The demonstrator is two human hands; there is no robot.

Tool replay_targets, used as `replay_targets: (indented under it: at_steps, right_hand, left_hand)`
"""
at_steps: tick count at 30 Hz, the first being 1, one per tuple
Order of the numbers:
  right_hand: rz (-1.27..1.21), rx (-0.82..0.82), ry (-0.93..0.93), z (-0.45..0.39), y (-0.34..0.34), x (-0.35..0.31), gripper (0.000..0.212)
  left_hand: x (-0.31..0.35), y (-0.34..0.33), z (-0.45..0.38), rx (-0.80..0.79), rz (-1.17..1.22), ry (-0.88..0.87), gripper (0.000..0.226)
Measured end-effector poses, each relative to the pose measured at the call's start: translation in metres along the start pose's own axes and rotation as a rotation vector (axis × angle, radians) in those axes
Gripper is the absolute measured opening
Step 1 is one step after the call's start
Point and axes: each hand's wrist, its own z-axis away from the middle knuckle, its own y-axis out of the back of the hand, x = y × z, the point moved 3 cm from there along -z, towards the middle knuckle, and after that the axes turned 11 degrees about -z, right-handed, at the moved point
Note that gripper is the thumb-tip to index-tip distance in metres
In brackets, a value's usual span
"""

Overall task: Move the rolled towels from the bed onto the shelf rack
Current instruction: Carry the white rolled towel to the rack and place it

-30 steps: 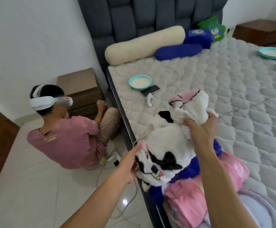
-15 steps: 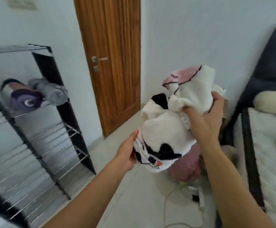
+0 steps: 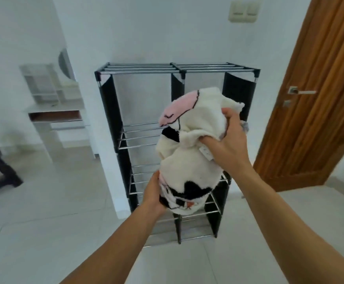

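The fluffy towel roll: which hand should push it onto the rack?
Probably right. The right hand grips the towel roll at the top, nearest the shelf rack; the left hand only supports below.

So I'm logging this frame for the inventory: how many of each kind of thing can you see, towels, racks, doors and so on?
Rolled towel, white with black and pink, held in both hands: 1
Shelf rack, black with metal bars: 1
Wooden door: 1
Wall switch plate: 1
White side table: 1
Total: 5
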Motion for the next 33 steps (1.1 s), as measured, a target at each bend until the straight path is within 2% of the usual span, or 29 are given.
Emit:
replay_targets:
  at_steps: [6, 12, 14, 19, 22, 28, 33]
  right_hand:
    - [-0.047, -0.24, 0.031, -0.094, -0.092, 0.051, 0.074]
    - [-0.041, -0.334, -0.029, -0.179, -0.148, 0.104, 0.07]
    - [-0.029, -0.355, -0.046, -0.199, -0.162, 0.118, 0.068]
    - [-0.007, -0.324, -0.063, -0.241, -0.183, 0.14, 0.067]
    - [0.104, -0.407, -0.128, -0.253, -0.195, 0.153, 0.074]
    - [0.254, -0.619, -0.262, -0.22, -0.215, 0.193, 0.06]
    - [0.193, -0.453, -0.351, -0.216, -0.212, 0.199, 0.073]
  left_hand:
    - [0.046, 0.047, -0.07, 0.249, 0.039, -0.118, 0.058]
    - [0.073, 0.063, -0.124, 0.43, 0.034, -0.155, 0.067]
    - [0.081, 0.062, -0.13, 0.432, 0.039, -0.132, 0.067]
    - [0.11, 0.046, -0.145, 0.475, -0.001, -0.163, 0.047]
    - [0.114, 0.04, -0.158, 0.478, -0.025, -0.142, 0.041]
    - [0.123, 0.028, -0.174, 0.391, -0.183, -0.048, 0.023]
    - [0.138, 0.052, -0.177, 0.374, -0.451, 0.109, 0.021]
